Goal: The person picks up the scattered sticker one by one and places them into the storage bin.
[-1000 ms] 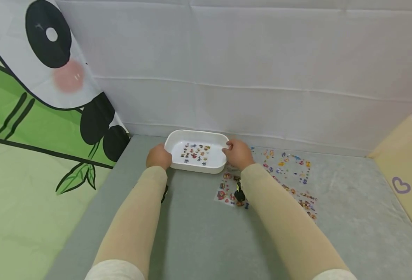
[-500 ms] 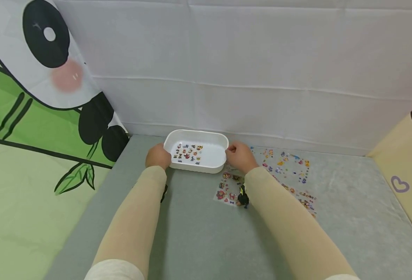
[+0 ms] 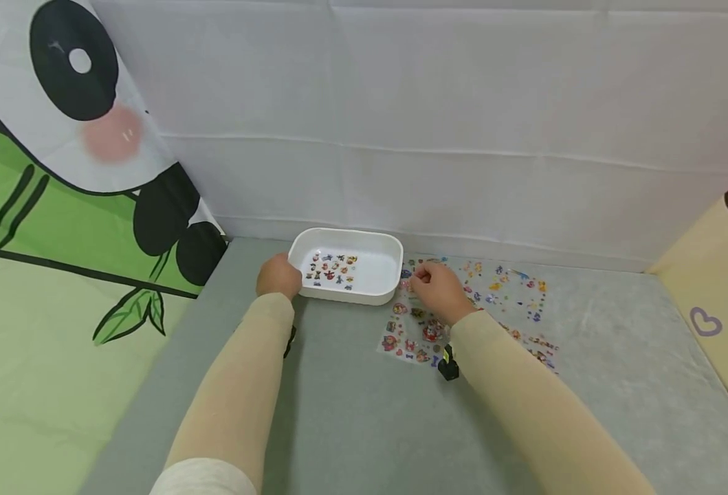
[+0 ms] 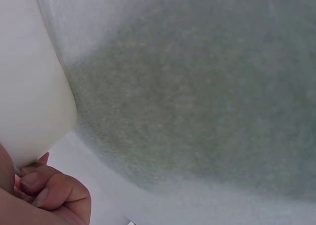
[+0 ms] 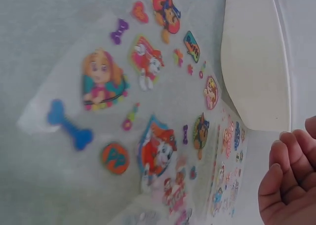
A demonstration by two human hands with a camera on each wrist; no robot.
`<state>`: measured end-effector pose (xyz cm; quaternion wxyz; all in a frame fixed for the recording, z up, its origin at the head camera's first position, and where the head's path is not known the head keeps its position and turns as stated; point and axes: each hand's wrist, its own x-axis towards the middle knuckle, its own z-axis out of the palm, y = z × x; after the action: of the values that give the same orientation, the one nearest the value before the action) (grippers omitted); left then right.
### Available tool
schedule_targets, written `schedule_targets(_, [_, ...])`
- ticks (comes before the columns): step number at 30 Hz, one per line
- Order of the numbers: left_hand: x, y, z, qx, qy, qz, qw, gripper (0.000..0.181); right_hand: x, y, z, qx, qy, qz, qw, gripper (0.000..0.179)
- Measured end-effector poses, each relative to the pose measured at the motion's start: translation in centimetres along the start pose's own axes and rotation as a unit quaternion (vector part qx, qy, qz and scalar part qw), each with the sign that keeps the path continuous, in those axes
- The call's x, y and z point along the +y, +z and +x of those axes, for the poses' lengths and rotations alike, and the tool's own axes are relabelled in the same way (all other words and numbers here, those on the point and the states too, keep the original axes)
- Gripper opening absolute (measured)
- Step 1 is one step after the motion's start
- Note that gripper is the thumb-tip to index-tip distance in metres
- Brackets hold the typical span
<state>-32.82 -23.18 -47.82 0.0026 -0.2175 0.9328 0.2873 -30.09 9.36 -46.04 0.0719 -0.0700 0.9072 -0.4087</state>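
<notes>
A white rectangular tray point(image 3: 377, 260) with rounded corners stands on the grey cloth by the back wall. In it lies a small patch of cartoon stickers point(image 3: 333, 271), toward its left side. My left hand point(image 3: 279, 276) grips the tray's left end; in the left wrist view, curled fingers point(image 4: 54, 185) hold its edge. My right hand point(image 3: 439, 292) is just right of the tray, over clear sticker sheets point(image 3: 410, 337), apart from the rim. Its fingers point(image 5: 284, 180) are loosely curled in the right wrist view, and nothing shows in them.
Another group of clear sheets with small colourful stickers point(image 3: 502, 292) spreads to the right, partly under the right forearm. A white cloth wall point(image 3: 438, 137) rises close behind the tray. Printed cartoon panels point(image 3: 135, 240) border the left side, and a yellowish panel point(image 3: 710, 295) the right.
The stickers in the tray have shifted left within it. My right hand has left the tray's right rim and moved right over the sticker sheets. My left hand has stayed on the tray.
</notes>
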Motion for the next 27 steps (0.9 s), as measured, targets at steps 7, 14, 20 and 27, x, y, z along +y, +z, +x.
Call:
schedule_targets(7, [0.2, 0.2, 0.0, -0.001, -0.004, -0.008, 1.0000, 0.040, 1.5, -1.5, -1.4, -0.014, -0.004, 0.000, 0.9999, 0.023])
schedule_targets(14, [0.5, 0.1, 0.1, 0.002, -0.004, -0.009, 0.9999, 0.041, 3.8, -3.3, -2.7, -0.011, -0.005, -0.012, 0.9999, 0.025])
schedule_targets(20, [0.7, 0.1, 0.2, -0.001, -0.008, -0.007, 0.9999, 0.041, 5.9, -4.7, -3.8, -0.028, 0.001, 0.033, 0.9991, 0.036])
schedule_targets(27, [0.7, 0.6, 0.7, 0.007, -0.009, -0.005, 0.9999, 0.041, 8.3, -6.2, -4.5, 0.002, 0.010, 0.045, 0.9989, 0.046])
